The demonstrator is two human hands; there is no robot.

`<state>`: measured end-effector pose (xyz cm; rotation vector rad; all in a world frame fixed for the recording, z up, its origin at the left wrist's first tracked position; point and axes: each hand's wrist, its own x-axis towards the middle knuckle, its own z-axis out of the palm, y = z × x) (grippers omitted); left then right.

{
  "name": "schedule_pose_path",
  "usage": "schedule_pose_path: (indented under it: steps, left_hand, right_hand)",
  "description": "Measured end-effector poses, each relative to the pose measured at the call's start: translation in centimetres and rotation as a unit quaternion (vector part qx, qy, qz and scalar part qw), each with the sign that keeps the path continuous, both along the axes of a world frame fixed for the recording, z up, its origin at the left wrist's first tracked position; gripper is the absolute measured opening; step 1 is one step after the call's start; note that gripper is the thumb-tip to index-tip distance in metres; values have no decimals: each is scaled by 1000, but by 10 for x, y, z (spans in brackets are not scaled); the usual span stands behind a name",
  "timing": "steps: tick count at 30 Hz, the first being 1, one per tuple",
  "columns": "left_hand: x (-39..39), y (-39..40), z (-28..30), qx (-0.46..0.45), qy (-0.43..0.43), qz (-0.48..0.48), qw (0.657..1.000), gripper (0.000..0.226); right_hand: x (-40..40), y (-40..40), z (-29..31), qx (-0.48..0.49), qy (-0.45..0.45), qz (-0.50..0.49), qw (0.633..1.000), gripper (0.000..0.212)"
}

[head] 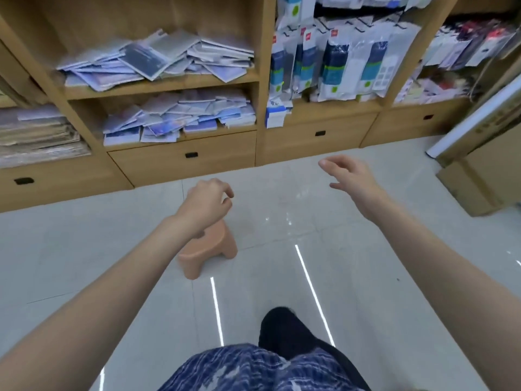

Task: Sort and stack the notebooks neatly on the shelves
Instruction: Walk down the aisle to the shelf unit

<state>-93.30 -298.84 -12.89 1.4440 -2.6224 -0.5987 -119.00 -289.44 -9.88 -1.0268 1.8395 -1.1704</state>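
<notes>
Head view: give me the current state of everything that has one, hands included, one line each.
Left hand: fingers loosely curled, holding nothing, above the stool.
Right hand: fingers relaxed, holding nothing.
Upper-shelf notebooks: jumbled heap, unsorted.
Lower-shelf notebooks: jumbled heap, unsorted.
Drawer beneath them: closed.
Stool: upright on the floor.
Hanging packets: hung in rows, overlapping.
</notes>
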Motion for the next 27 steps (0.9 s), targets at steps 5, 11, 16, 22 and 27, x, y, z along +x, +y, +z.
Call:
schedule_pose_path:
  steps: [5,11,16,22,27]
  left_hand:
    - [-64,-92,23,-21,-16,59,998,25]
    - [-99,-224,13,-29,2,138,990,26]
    - [-136,-351,-3,-39,41,157,986,25]
    - [-130,-450,-16,-37,62,183,981,21]
    - [-89,-532,-24,-53,73,267,959,18]
  right_hand:
    - [-68,-128,15,13,49,58,997,30]
    - [-92,-294,19,10,113,164,980,28]
    - [-118,-427,23,-5,224,212,951,36]
    - [-129,-544,18,16,261,235,936,37]
    - [-92,-665,1,-10,277,307,910,39]
